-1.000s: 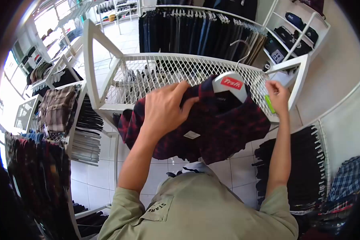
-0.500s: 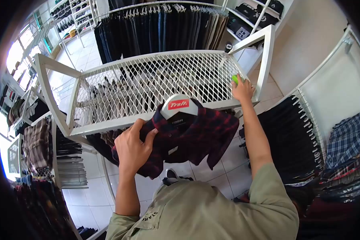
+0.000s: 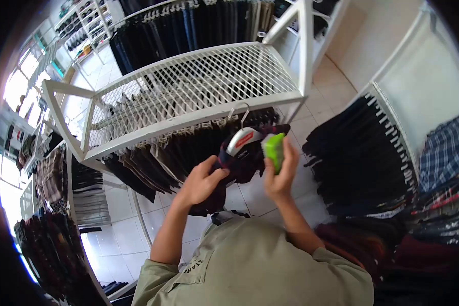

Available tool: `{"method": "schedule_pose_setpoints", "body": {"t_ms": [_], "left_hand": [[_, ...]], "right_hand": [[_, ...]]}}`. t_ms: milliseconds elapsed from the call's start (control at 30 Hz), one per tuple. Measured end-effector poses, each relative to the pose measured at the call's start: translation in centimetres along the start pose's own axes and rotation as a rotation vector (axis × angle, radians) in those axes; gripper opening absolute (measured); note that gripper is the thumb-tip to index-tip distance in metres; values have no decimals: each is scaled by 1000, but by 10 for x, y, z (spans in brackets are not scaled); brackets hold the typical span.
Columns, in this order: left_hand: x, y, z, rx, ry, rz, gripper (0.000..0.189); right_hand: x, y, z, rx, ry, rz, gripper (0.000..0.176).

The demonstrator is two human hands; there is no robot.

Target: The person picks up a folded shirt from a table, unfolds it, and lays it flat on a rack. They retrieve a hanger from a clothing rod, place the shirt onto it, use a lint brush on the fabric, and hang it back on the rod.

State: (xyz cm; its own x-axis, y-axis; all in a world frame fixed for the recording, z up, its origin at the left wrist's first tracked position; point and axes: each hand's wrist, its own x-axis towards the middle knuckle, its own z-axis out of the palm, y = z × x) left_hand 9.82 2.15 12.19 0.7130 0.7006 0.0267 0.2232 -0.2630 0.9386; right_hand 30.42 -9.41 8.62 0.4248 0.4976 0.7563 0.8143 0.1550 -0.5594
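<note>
A dark red and navy plaid shirt (image 3: 234, 162) hangs on a white hanger (image 3: 243, 139) with a red label, its metal hook up at the front bar of the mesh rack. My left hand (image 3: 201, 182) pinches the shirt's shoulder beside the collar, thumb on top. In my right hand (image 3: 284, 171) is a bright green brush (image 3: 274, 150) with a pale edge facing the shirt. It is held upright close to the hanger's right arm, fingers wrapped around its back. The lower part of the shirt hangs below my hands.
The white mesh-topped rack (image 3: 188, 113) stands in front, with dark and beige garments (image 3: 158, 155) hanging under it. Black trousers (image 3: 359, 153) hang at right, near a blue plaid shirt (image 3: 445, 150). A row of jeans (image 3: 183, 30) lies beyond. Dark plaid shirts (image 3: 53, 255) hang at lower left.
My right hand has lifted the green brush off the mesh top and brought it beside the shirt. The shirt and hanger are now tilted and lower, and the view has shifted.
</note>
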Motion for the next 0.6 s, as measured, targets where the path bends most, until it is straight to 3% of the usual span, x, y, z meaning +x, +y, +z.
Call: {"method": "schedule_pose_setpoints", "body": {"t_ms": [100, 233, 300, 400, 467, 533, 600], "left_hand": [[-6, 37, 32, 105, -60, -158, 60], [-13, 53, 50, 130, -88, -214, 66], [-12, 50, 55, 103, -73, -167, 66], [-15, 57, 64, 139, -130, -193, 67], [-18, 71, 81, 103, -142, -175, 67], [-15, 72, 93, 64, -144, -139, 67], [-9, 61, 95, 47, -161, -168, 68]], "right_hand": [[-17, 31, -14, -158, 15, -135, 63], [-22, 117, -56, -313, 205, 23, 63], [-12, 131, -81, -297, 492, 259, 65], [-3, 114, -102, -61, 587, 195, 64], [6, 76, -106, -213, 373, 128, 64], [-13, 54, -87, 6, 326, 82, 66], [-32, 23, -86, 62, 145, -104, 69]]}}
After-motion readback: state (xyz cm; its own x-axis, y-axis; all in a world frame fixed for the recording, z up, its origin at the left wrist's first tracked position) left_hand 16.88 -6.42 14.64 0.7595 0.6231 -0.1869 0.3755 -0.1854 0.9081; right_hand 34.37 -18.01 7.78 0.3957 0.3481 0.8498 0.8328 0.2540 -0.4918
